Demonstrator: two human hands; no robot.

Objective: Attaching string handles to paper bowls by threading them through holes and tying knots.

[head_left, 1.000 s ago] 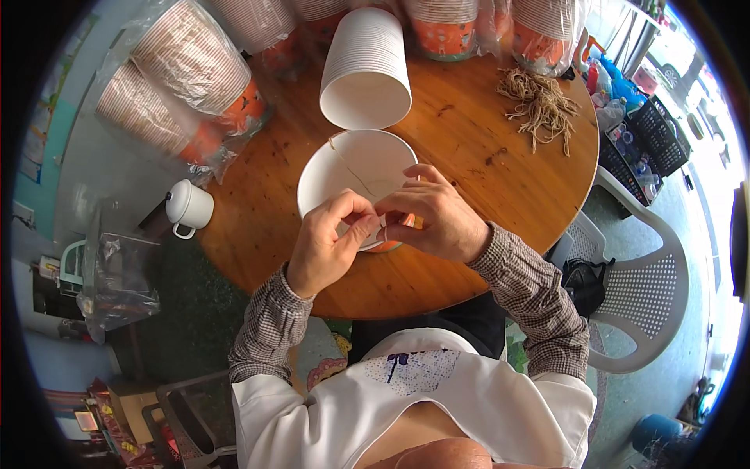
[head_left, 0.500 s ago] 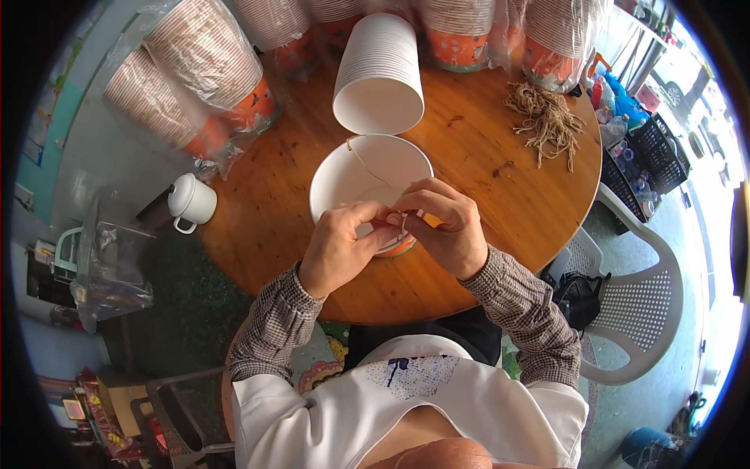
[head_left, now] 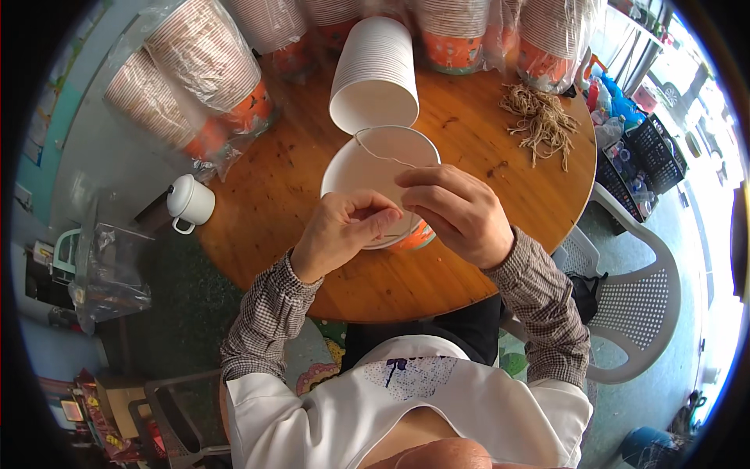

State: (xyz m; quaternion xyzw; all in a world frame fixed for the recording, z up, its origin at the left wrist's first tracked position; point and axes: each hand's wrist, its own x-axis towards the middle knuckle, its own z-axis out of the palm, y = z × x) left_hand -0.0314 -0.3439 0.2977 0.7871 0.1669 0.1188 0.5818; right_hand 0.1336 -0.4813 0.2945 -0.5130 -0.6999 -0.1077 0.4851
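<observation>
In front of me on the table is a paper bucket (head_left: 367,168), white inside and orange patterned outside. A thin beige string (head_left: 384,158) is fixed at its far rim and runs across the opening to my right hand (head_left: 461,213). That hand, its fingers bent and thumb tucked under, pinches the string above the right side of the bucket. My left hand (head_left: 344,230) is closed in a pinch over the near rim, its fingertips close to the right hand's. A bit of string shows by those fingertips; the exact hold is partly hidden.
Behind the bucket lies a stack of nested white buckets (head_left: 375,74). Plastic-wrapped bucket stacks (head_left: 205,59) line the far edge. A bundle of loose strings (head_left: 543,121) lies at right, a white lidded enamel mug (head_left: 191,202) at left. A plastic chair (head_left: 637,297) stands right.
My hands, together at the near rim before, have drawn slightly apart; the right one moved right. The bucket shifted a little to the right, and the string now stretches toward my right hand.
</observation>
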